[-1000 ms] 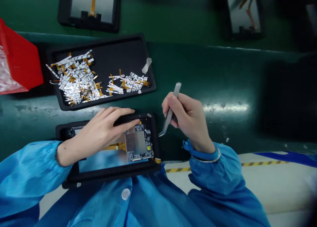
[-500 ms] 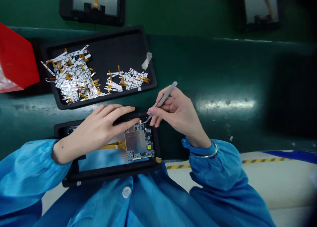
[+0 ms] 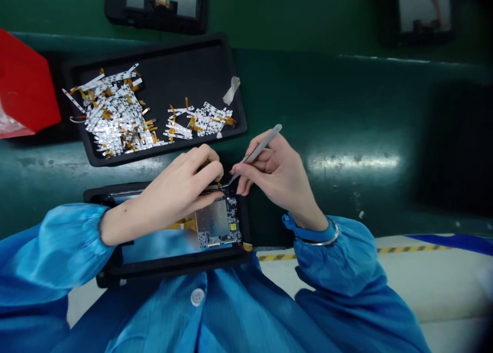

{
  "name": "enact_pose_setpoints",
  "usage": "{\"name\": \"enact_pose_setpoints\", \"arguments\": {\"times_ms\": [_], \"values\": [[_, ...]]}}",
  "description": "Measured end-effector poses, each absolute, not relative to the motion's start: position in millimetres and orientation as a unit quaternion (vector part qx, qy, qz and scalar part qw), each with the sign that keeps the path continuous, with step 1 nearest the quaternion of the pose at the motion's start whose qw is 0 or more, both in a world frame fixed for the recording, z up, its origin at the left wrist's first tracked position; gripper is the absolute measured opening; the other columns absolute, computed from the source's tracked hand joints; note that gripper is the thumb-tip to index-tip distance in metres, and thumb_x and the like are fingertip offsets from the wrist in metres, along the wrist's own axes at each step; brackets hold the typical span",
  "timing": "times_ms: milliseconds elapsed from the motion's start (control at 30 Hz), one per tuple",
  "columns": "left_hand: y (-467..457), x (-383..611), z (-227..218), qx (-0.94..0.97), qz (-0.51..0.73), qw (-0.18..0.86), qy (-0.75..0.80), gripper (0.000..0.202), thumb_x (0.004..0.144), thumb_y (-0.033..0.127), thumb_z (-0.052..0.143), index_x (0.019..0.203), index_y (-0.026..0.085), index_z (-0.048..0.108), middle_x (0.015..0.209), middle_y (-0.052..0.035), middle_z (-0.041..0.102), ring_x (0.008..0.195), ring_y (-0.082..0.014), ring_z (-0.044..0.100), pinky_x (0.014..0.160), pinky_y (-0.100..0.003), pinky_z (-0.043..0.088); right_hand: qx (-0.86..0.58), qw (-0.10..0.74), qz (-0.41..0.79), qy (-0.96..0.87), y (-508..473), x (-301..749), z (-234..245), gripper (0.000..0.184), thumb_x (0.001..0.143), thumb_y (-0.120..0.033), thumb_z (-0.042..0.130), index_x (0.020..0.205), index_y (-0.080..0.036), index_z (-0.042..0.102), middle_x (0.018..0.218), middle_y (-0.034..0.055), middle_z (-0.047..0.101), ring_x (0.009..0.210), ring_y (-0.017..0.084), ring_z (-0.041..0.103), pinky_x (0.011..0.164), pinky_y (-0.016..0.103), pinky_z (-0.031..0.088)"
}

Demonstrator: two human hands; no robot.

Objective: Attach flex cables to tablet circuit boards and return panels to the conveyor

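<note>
A pair of metal tweezers (image 3: 264, 143) is held in my right hand (image 3: 279, 176), pinched between thumb and fingers. Their bent tip meets the upper edge of a green-black circuit board (image 3: 232, 209), close to a small gold-coloured piece. My left hand (image 3: 181, 186) reaches over the board from the left, its fingers curled and thumb low, closed at the same upper edge; what they grip is hidden. The board sits in an open tablet-like device (image 3: 154, 250) with an orange ribbon cable (image 3: 185, 223). A black tray (image 3: 173, 268) surrounds the device.
Beyond my hands, a black tray (image 3: 185, 60) carries many white flex strips (image 3: 115, 117) with orange tails, in two heaps. A red bin (image 3: 29, 86) stands at the left. Two more black trays with devices (image 3: 165, 22) (image 3: 425, 9) rest on the green bench further back.
My left hand's extended index finger has drawn back and the fingers have curled, with the thumb lower on the board. The right hand and tweezers have hardly moved. The view has shifted slightly.
</note>
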State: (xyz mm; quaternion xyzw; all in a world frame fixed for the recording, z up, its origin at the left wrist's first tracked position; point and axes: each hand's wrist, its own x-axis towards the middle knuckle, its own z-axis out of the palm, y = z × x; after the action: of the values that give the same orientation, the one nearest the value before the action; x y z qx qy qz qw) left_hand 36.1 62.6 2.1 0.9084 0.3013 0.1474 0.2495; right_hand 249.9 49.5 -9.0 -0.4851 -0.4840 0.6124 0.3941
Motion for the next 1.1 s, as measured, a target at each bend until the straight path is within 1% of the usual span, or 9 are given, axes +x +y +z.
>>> {"name": "enact_pose_setpoints", "arguments": {"times_ms": [100,200,367,467,600,733,833,967,1100], "values": [[66,42,3,0.892,0.161,0.285,0.311,0.005,0.098,0.018,0.05,0.093,0.017,0.051,0.097,-0.0055,0.052,0.085,-0.0158,0.055,0.071,-0.027,0.051,-0.485,0.394,0.614,-0.482,49,249,-8,0.043,0.077,-0.046,0.081,0.087,-0.027,0.044,0.058,-0.0118,0.06,0.045,0.014,0.067,0.041,0.024,0.057],[65,39,7,0.886,0.181,0.276,0.327,0.007,0.099,0.014,0.046,0.096,0.017,0.052,0.099,-0.0057,0.052,0.086,-0.0148,0.055,0.072,-0.027,0.051,-0.489,0.391,0.616,-0.478,49,250,-8,0.044,0.076,-0.047,0.081,0.087,-0.027,0.043,0.06,-0.011,0.062,0.045,0.014,0.067,0.041,0.024,0.057],[52,25,13,0.928,0.159,0.186,0.282,0.013,0.101,0.018,0.046,0.105,0.016,0.058,0.108,-0.0096,0.062,0.095,-0.0213,0.059,0.076,-0.037,0.05,-0.482,0.392,0.62,-0.479,50,251,-9,0.043,0.077,-0.046,0.081,0.087,-0.026,0.044,0.062,-0.0101,0.063,0.046,0.013,0.067,0.042,0.024,0.057],[42,18,12,0.95,0.148,0.131,0.242,0.017,0.101,0.018,0.049,0.115,0.013,0.058,0.115,-0.0098,0.068,0.105,-0.0253,0.061,0.081,-0.039,0.049,-0.475,0.395,0.622,-0.481,50,252,-9,0.041,0.078,-0.044,0.08,0.088,-0.025,0.044,0.063,-0.0094,0.064,0.047,0.013,0.067,0.042,0.025,0.057],[34,14,11,0.953,0.13,0.119,0.246,0.024,0.103,0.019,0.048,0.124,0.013,0.058,0.123,-0.0089,0.07,0.118,-0.0264,0.061,0.089,-0.04,0.048,-0.478,0.393,0.609,-0.497,49,250,-7,0.037,0.08,-0.037,0.079,0.088,-0.026,0.045,0.061,-0.0104,0.062,0.048,0.014,0.068,0.043,0.025,0.058],[31,13,9,0.948,0.135,0.127,0.259,0.026,0.103,0.019,0.047,0.126,0.016,0.058,0.123,-0.0069,0.071,0.119,-0.025,0.062,0.089,-0.04,0.048,-0.484,0.405,0.594,-0.499,47,249,-7,0.033,0.083,-0.032,0.077,0.088,-0.027,0.044,0.063,-0.0101,0.064,0.048,0.014,0.068,0.043,0.027,0.058],[30,13,8,0.951,0.132,0.11,0.256,0.026,0.103,0.019,0.048,0.126,0.015,0.059,0.124,-0.0069,0.071,0.12,-0.0253,0.061,0.088,-0.04,0.047,-0.48,0.406,0.595,-0.501,47,250,-7,0.032,0.083,-0.031,0.076,0.089,-0.027,0.045,0.064,-0.0096,0.065,0.048,0.014,0.068,0.043,0.027,0.058],[28,14,6,0.955,0.125,0.09,0.253,0.029,0.101,0.017,0.05,0.129,0.013,0.058,0.127,-0.0069,0.07,0.12,-0.0257,0.061,0.088,-0.04,0.046,-0.478,0.404,0.595,-0.504,47,251,-8,0.033,0.083,-0.034,0.077,0.089,-0.027,0.045,0.063,-0.0101,0.064,0.05,0.013,0.068,0.044,0.026,0.058],[26,15,6,0.957,0.127,0.078,0.25,0.029,0.102,0.019,0.05,0.129,0.013,0.059,0.127,-0.0063,0.07,0.121,-0.0261,0.061,0.087,-0.04,0.046,-0.471,0.409,0.597,-0.505,48,252,-10,0.035,0.082,-0.038,0.078,0.09,-0.026,0.045,0.064,-0.0107,0.065,0.049,0.012,0.068,0.044,0.024,0.058]]}}
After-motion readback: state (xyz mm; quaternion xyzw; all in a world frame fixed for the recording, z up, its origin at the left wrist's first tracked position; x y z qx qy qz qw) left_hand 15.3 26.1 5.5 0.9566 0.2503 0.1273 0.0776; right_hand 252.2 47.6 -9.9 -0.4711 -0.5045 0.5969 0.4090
